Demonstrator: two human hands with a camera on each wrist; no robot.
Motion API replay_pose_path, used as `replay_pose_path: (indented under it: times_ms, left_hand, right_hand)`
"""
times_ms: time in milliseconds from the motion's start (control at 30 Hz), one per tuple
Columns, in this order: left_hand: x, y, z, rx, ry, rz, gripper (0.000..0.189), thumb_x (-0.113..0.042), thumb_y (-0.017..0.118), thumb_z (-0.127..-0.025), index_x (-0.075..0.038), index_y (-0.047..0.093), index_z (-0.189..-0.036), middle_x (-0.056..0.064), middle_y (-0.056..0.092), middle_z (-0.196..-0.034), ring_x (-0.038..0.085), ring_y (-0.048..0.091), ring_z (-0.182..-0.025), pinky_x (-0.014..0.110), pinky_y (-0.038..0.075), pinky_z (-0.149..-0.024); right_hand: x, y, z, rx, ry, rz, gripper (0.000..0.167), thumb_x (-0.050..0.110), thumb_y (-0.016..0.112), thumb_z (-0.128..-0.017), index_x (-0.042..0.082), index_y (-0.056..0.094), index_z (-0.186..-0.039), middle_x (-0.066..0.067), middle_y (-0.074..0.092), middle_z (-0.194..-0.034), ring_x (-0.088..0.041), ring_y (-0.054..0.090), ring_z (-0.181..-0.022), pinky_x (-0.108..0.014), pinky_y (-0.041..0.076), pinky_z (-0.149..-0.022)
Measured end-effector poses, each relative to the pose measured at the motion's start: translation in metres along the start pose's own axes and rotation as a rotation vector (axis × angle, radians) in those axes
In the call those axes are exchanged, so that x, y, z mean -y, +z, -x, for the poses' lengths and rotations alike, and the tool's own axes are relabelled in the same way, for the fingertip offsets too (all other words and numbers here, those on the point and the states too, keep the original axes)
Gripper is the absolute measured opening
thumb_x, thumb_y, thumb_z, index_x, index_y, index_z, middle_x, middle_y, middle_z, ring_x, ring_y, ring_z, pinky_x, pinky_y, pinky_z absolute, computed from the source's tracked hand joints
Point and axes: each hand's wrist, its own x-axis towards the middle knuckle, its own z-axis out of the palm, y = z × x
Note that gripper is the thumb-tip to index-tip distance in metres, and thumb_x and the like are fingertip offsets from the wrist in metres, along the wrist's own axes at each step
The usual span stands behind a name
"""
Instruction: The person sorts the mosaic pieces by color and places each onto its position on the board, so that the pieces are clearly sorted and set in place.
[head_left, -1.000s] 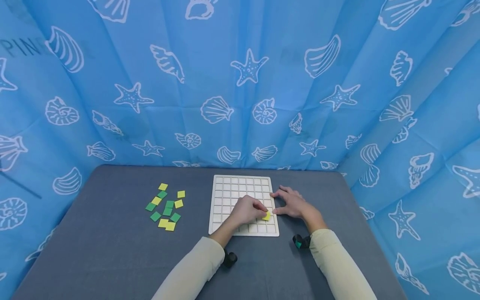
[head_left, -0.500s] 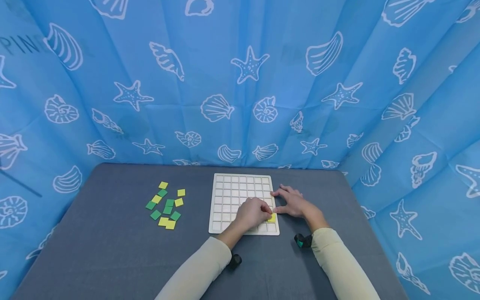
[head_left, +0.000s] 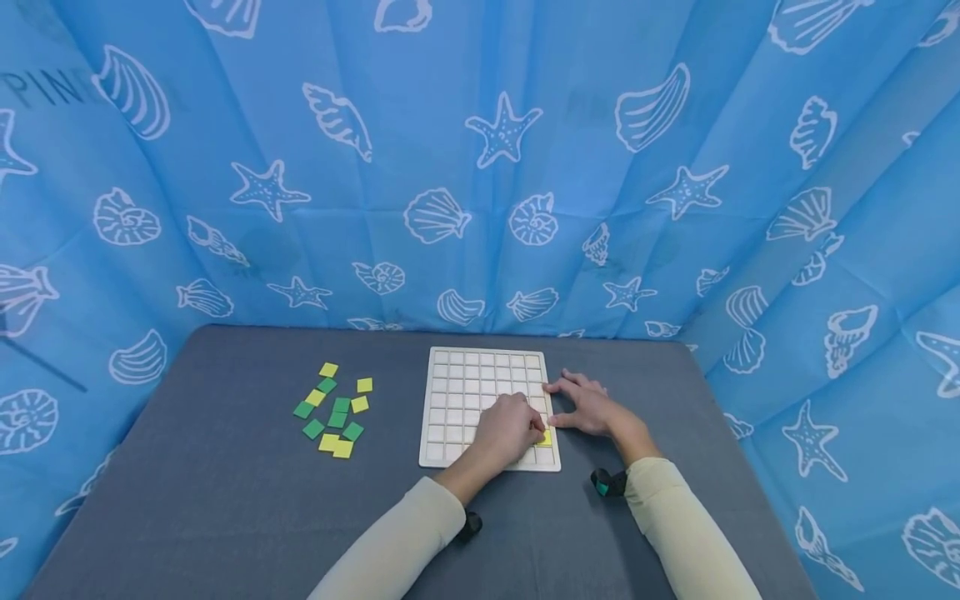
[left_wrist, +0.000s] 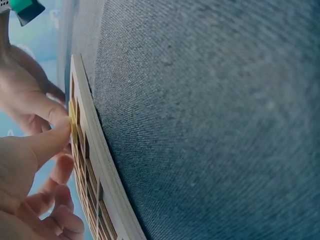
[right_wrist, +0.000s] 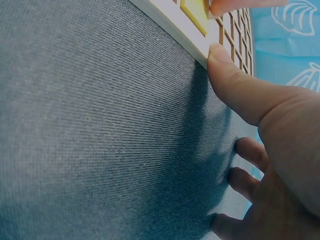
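Note:
A white square board (head_left: 457,386) with a grid of shallow cells lies on the grey table. My left hand (head_left: 504,430) reaches across it and holds a yellow square tile (head_left: 545,438) at a cell in the right-hand column, near the front. The left wrist view has the thumb against the tile; the index fingertip is hidden there. In the right wrist view the tile (right_wrist: 196,14) appears slightly askew over its cell. My right hand (head_left: 592,408) steadies the board's right edge, thumb tip on the rim, with the other fingers spread and loosely bent.
Left of the board, several loose green tiles (head_left: 337,420) and yellow tiles (head_left: 328,369) lie scattered, two yellow ones overlapping. A blue curtain (head_left: 465,167) with white shells hangs behind the grey table (head_left: 247,500) and along its sides.
My left hand has shifted slightly right with the yellow tile, bringing it from a tilted position to nearly flat over a right-column cell. The right hand has stayed at the board's edge.

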Motion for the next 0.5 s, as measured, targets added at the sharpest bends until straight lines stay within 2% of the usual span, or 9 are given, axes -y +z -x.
replay_pose_path:
  times_ms: [133, 267, 367, 500]
  left_hand:
    - [0.000, 0.000, 0.003, -0.065, 0.037, -0.084, 0.011, -0.040, 0.078, -0.090, -0.030, 0.083, -0.093, -0.007, 0.065, -0.099, 0.010, 0.052, -0.084, 0.026, 0.045, -0.064]
    - [0.000, -0.004, 0.007, -0.128, 0.081, -0.186, 0.025, -0.051, 0.070, -0.093, -0.033, 0.079, -0.108, -0.006, 0.066, -0.114, 0.015, 0.056, -0.099, 0.033, 0.051, -0.078]
    - [0.000, -0.010, 0.008, -0.130, 0.090, -0.231, 0.039, -0.059, 0.064, -0.095, -0.033, 0.074, -0.122, -0.005, 0.063, -0.126, 0.018, 0.056, -0.112, 0.038, 0.051, -0.088]
    - [0.003, -0.017, 0.007, -0.108, 0.071, -0.230, 0.055, -0.069, 0.054, -0.095, -0.035, 0.063, -0.138, -0.001, 0.057, -0.144, 0.023, 0.051, -0.132, 0.045, 0.048, -0.103]
  right_hand:
    - [0.000, 0.002, 0.001, -0.009, -0.011, -0.011, 0.059, 0.041, 0.073, -0.094, 0.019, 0.054, -0.146, -0.027, 0.021, -0.167, -0.060, 0.021, -0.147, -0.077, 0.016, -0.115]
    - [0.001, 0.004, 0.002, -0.019, -0.009, -0.010, 0.061, 0.042, 0.074, -0.092, 0.020, 0.055, -0.145, -0.027, 0.022, -0.167, -0.060, 0.023, -0.147, -0.077, 0.016, -0.115]
    - [0.001, 0.003, 0.002, -0.021, -0.002, -0.008, 0.063, 0.043, 0.076, -0.091, 0.020, 0.055, -0.145, -0.027, 0.022, -0.166, -0.059, 0.023, -0.147, -0.077, 0.016, -0.116]
    - [0.001, 0.001, 0.002, -0.015, -0.002, -0.006, 0.062, 0.042, 0.075, -0.091, 0.019, 0.055, -0.145, -0.027, 0.021, -0.167, -0.059, 0.022, -0.147, -0.077, 0.015, -0.116]
